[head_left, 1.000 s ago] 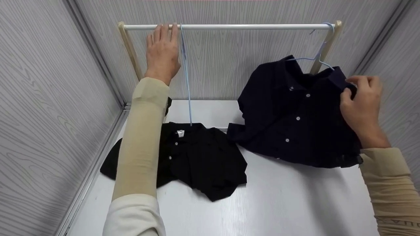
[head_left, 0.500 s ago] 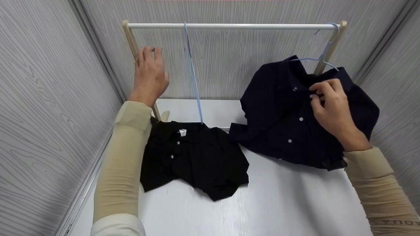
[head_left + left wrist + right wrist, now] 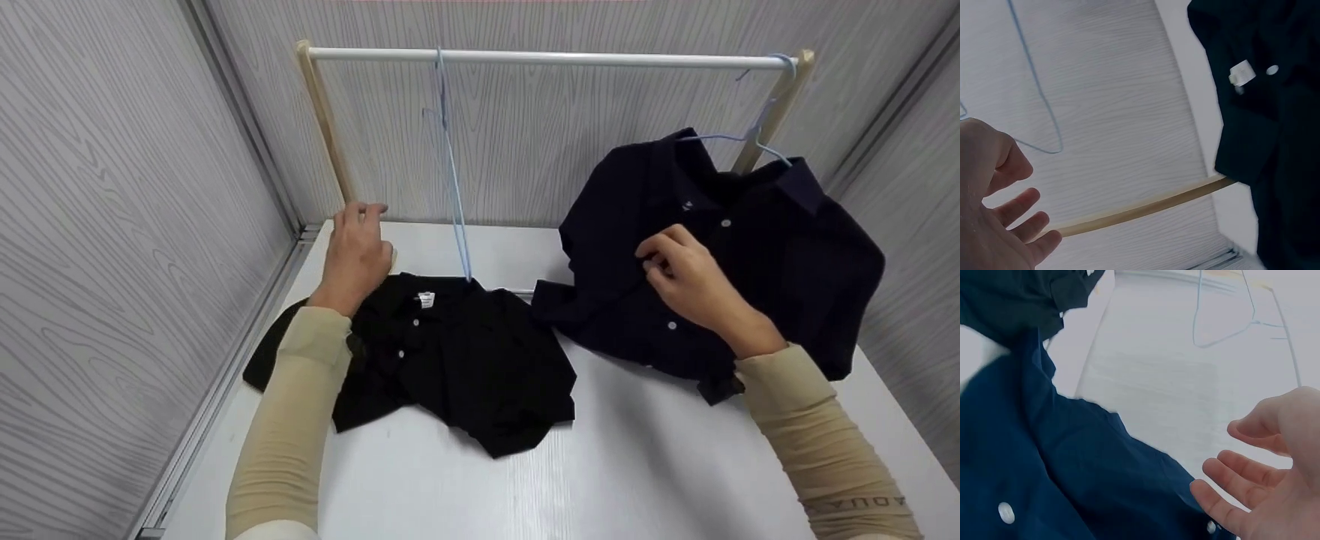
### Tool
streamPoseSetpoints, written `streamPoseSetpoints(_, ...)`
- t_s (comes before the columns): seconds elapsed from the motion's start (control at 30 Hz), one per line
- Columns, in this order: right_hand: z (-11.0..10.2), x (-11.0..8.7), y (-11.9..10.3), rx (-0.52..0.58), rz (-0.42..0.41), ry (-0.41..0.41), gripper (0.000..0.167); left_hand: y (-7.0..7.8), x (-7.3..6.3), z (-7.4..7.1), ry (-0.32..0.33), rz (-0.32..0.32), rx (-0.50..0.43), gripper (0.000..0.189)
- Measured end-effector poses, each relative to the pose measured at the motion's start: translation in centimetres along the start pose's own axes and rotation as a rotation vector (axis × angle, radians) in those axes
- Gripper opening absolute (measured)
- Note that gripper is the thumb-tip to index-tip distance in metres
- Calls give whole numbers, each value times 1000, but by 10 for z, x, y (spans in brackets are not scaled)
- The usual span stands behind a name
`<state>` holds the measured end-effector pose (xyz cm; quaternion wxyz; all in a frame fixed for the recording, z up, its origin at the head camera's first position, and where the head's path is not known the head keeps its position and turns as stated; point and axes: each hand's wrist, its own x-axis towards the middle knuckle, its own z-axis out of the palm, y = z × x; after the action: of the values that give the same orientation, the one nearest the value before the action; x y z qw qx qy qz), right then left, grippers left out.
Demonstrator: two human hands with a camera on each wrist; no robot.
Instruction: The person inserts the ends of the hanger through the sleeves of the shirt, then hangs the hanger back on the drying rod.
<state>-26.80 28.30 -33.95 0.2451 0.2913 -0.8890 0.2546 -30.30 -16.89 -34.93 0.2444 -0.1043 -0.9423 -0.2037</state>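
A navy button-up shirt [image 3: 630,202] hangs on a blue wire hanger [image 3: 772,112] at the right end of the rack's rail. In front of this shirt is my right hand [image 3: 694,281], fingers loosely bent and holding nothing; the right wrist view shows its thumb and fingers apart. A black shirt [image 3: 487,360] with a white neck label lies on the white table at the left. My left hand [image 3: 356,255] is beside its collar, near the rack's wooden left post [image 3: 326,120]. Nothing is between the left hand's relaxed fingers in the left wrist view.
The rack's white rail [image 3: 555,57] runs across the back. A second blue hanger [image 3: 454,172] hangs from it edge-on, its lower end reaching the black shirt's collar. Grey wood-grain panels [image 3: 112,210] enclose the white table [image 3: 600,480] at the left, back and right.
My left hand has left the rail and come down beside the post. My right hand has let go of the navy shirt's shoulder and moved left across its front.
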Motion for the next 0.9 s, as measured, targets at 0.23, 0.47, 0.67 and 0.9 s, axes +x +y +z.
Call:
streamPoseSetpoints(0.23,46,2,-7,112,32,-8,17,-12,-22,34,-16,-146,-184,44)
streamPoseSetpoints(0.47,104,0,-14,184,113,-95,16,-24,-48,68,-57,-267,-252,48)
streamPoseSetpoints(0.67,144,1,-20,218,156,-137,16,-29,-64,90,-87,-265,-240,50)
streamPoseSetpoints(0.9,188,-6,-33,231,215,-273,23,-34,-77,108,-278,-376,-234,60)
